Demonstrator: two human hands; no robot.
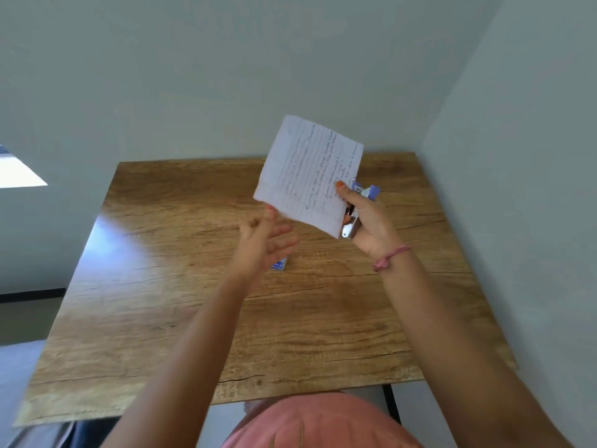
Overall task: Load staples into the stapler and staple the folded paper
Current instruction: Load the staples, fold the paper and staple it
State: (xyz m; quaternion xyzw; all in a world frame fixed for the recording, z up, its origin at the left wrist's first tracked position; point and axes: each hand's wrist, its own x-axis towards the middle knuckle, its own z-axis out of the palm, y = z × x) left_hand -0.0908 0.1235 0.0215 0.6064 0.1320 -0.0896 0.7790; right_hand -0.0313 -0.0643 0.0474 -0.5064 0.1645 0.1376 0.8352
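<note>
Lilac stapler (358,208) gripped in right hand (371,221), thumb pinning folded paper (310,173) against it, up over wooden table (193,286); left hand (261,240) spread loose, just touching paper's lower corner; looks like stapling step; next probably needs steadying paper, then squeezing.

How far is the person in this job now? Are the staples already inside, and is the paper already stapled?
Loading cannot be checked: the stapler looks closed in the right hand, and the small blue box lies on the table. In hand: the folded paper sits with its edge at the stapler, the left hand open at its lower corner. No staple is visible, so stapling looks left.
</note>
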